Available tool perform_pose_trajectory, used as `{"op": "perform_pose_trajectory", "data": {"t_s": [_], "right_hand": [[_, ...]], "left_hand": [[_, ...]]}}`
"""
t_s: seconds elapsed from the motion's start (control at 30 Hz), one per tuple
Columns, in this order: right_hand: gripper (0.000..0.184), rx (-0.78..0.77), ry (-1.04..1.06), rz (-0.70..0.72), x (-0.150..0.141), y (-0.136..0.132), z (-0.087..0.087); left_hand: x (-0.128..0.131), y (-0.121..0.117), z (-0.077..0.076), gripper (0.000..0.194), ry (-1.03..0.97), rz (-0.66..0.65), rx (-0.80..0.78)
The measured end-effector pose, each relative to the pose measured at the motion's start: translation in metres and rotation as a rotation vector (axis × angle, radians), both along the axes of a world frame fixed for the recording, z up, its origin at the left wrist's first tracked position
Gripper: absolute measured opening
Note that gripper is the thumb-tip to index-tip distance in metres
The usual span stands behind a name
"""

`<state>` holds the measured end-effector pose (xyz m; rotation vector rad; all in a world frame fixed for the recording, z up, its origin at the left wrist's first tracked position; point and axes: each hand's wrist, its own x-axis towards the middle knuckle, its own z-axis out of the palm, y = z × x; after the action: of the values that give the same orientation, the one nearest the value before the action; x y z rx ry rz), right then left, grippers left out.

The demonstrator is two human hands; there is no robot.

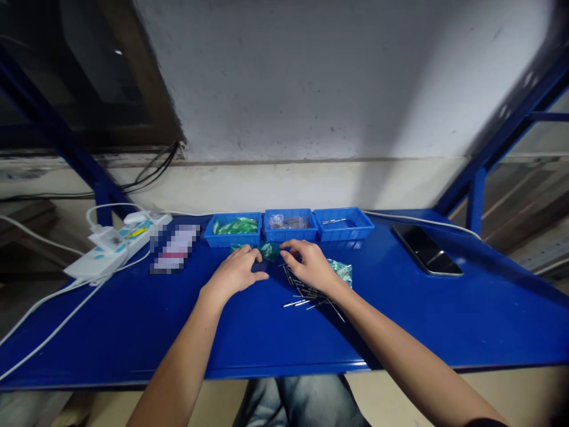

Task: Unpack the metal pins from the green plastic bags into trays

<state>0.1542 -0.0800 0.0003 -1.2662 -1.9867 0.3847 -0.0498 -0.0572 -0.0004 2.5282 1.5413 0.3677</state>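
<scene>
A small green plastic packet (269, 251) with white print lies on the blue table between my hands. My right hand (307, 264) pinches at its right edge, thumb and forefinger close together. My left hand (237, 271) rests to the left of it, thumb held apart from the fingers. Behind the left fingers, part of more green film (235, 247) shows. Under and in front of my right hand lies a loose heap of thin metal rods (306, 290). Beside that wrist is another green-and-white packet (342, 271), partly covered by the arm.
Three blue bins line the back: one with green packets (235, 226), one with clear bags (288, 222), one with a few metal rods (335, 221). A phone (427, 250) lies right. On the left are a power strip (106, 252) with white cables and a blurred card (175, 249).
</scene>
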Motion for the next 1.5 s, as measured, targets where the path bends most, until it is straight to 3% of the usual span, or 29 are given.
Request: {"op": "perform_pose_trajectory", "data": {"t_s": [0.07, 0.17, 0.3, 0.43, 0.57, 0.7, 0.8, 0.87, 0.93, 1.07, 1.2, 1.27, 1.37, 1.43, 1.5], "right_hand": [[0.021, -0.012, 0.005, 0.005, 0.000, -0.001, 0.001], [0.021, -0.017, 0.022, 0.014, 0.000, -0.001, 0.001], [0.021, -0.042, 0.107, 0.041, -0.002, -0.001, -0.001], [0.031, -0.260, 0.476, 0.051, -0.007, -0.002, 0.000], [0.035, -0.491, 0.863, 0.056, -0.010, -0.001, 0.003], [0.025, -0.376, 0.915, 0.005, -0.008, 0.002, 0.002], [0.036, -0.282, 0.977, 0.036, -0.008, 0.004, -0.002], [0.040, -0.250, 0.958, 0.038, -0.010, 0.003, -0.005], [0.031, -0.201, 0.869, 0.014, -0.011, 0.001, -0.006], [0.017, 0.046, 0.564, -0.003, -0.011, -0.006, -0.005], [0.036, 0.253, 0.269, 0.065, -0.010, -0.013, -0.003], [0.044, 0.286, 0.204, 0.081, -0.011, -0.015, -0.002], [0.037, 0.282, 0.194, 0.030, -0.011, -0.014, 0.000], [0.025, 0.204, 0.252, -0.042, -0.010, -0.012, 0.001], [0.015, 0.017, 0.367, -0.073, -0.009, -0.008, 0.003]], "left_hand": [[-0.001, 0.002, -0.002, 0.011, 0.000, -0.020, -0.006], [0.000, 0.002, 0.004, 0.011, -0.035, -0.049, -0.035], [0.003, -0.001, 0.018, 0.014, -0.318, -0.080, -0.075], [0.010, -0.004, 0.026, 0.016, -0.637, -0.062, -0.089], [0.020, -0.009, 0.025, 0.016, -0.592, -0.089, -0.103], [0.026, -0.011, 0.023, 0.017, -0.505, -0.111, -0.056], [0.025, -0.009, 0.022, 0.021, -0.534, -0.055, -0.045], [0.023, -0.008, 0.022, 0.026, -0.580, -0.021, -0.123], [0.022, -0.006, 0.022, 0.034, -0.636, 0.017, -0.223], [0.024, -0.006, 0.020, 0.049, -0.804, 0.103, -0.410], [0.026, -0.006, 0.018, 0.047, -0.945, 0.117, -0.589], [0.027, -0.006, 0.018, 0.038, -0.998, 0.086, -0.585], [0.028, -0.007, 0.019, 0.025, -1.057, 0.067, -0.473], [0.030, -0.007, 0.019, 0.022, -1.064, 0.066, -0.372], [0.031, -0.006, 0.017, 0.018, -1.031, 0.030, -0.270]]}}
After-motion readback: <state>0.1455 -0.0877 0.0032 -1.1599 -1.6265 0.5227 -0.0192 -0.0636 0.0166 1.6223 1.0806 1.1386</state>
